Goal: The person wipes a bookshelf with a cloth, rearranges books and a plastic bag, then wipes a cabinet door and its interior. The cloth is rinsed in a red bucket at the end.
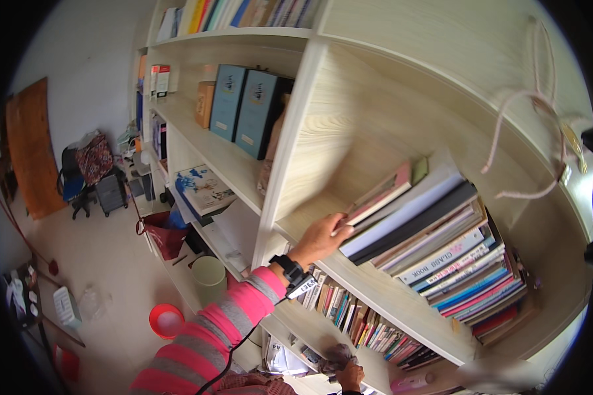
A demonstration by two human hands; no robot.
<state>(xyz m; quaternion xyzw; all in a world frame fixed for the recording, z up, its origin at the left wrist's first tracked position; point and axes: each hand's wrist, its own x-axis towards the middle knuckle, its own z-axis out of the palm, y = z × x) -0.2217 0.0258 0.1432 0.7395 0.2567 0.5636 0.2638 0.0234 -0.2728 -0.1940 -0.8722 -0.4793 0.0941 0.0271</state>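
Observation:
My left hand (323, 237), below a pink-and-grey striped sleeve and a black wrist strap, grips the near lower end of a thin pink-edged book (383, 190). That book leans at the left end of a row in an upper shelf compartment. Beside it lean a white folder (415, 207), a black binder (425, 219) and a thick album (442, 254) with lettering on its spine. Lower down, at the bottom of the view, my right hand (351, 377) holds a crumpled dark cloth (338, 358) by a lower shelf.
The pale wooden bookcase (296, 133) holds two blue box files (227, 101) and a lower row of books (360, 321). A rope loop (556, 143) hangs at right. On the floor are a red basin (166, 321), a pale green bin (208, 274) and an office chair (81, 182).

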